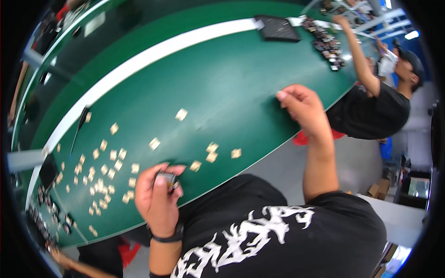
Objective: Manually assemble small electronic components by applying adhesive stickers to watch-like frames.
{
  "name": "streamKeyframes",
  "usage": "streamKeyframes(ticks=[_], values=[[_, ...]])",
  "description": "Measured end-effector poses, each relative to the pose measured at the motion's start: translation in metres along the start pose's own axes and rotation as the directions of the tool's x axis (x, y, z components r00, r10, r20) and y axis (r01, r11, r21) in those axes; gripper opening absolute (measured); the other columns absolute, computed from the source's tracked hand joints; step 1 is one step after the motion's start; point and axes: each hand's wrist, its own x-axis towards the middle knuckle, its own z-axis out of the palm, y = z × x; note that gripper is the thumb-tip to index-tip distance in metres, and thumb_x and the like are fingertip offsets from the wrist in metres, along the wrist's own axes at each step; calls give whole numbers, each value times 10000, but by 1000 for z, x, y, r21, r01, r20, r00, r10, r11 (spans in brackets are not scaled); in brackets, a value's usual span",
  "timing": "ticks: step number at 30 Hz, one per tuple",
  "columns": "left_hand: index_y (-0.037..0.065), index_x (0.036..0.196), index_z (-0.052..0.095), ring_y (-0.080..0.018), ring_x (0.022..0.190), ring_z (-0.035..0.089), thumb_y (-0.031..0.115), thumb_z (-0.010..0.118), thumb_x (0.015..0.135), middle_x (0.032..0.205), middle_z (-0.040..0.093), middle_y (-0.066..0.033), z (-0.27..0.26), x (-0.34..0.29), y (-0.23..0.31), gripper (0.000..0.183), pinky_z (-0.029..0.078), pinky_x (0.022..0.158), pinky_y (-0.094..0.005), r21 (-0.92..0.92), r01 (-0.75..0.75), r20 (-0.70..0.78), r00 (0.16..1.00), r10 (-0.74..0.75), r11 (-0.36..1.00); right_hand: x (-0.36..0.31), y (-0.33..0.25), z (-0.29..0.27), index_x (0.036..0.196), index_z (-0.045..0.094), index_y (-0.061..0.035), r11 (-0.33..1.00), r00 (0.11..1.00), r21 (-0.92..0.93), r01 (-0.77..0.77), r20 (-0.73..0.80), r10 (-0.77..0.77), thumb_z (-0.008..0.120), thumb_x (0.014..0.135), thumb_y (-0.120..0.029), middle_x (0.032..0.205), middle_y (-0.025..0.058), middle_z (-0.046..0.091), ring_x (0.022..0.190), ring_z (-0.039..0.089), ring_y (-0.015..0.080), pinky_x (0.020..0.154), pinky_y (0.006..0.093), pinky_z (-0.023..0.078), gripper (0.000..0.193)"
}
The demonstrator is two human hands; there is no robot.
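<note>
A: Green worktop (222, 88) with a white strip along its far edge, curved by the lens. Scattered over it are many small tan square pieces (109, 173), thickest toward my left, with a few loose ones such as the pair of tan squares (212, 152) just beyond my left hand. A co-worker in a black shirt (371, 111) reaches toward a row of small dark parts (327, 44) at the far right; a dark tray (278, 28) lies beside them.

B: What is in hand?

A: My left hand (157, 197) is clamped on a small dark component (167, 180), thumb over the top and fingers curled round it, at the near edge of the worktop. My right hand (303, 109) hovers over the right edge with its fingertips pinched together; I cannot tell whether anything sits between them.

B: Handling notes?

A: Judgement only: the component looks rigid, light and small enough to slip, so a pinch across its opposite sides seems best. The tan squares look thin and flat, likely needing a fingertip under an edge to lift.
</note>
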Motion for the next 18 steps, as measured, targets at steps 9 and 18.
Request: streamKeyframes(ticks=[9, 18], values=[[-27, 1213, 590, -141, 694, 602, 89, 519, 1023, 1164, 677, -200, -1, 5, -3, 233, 453, 570, -218, 12, -37, 17, 999, 37, 999, 70, 36, -78, 931, 672, 17, 738, 785, -673, 41, -435, -441, 721, 879, -202, 779, 115, 640, 704, 625, 243, 649, 375, 505, 231], [-81, 1240, 619, -175, 844, 664, 65, 540, 1017, 1092, 688, -131, -80, -32, 36, 278, 517, 654, -244, 399, -274, -309, 858, 410, 875, 169, 42, -107, 1141, 668, -94, 271, 762, -898, -346, -437, -478, 523, 969, -215, 1123, 173, 674, 982, 686, 379, 810, 501, 559, 256]])
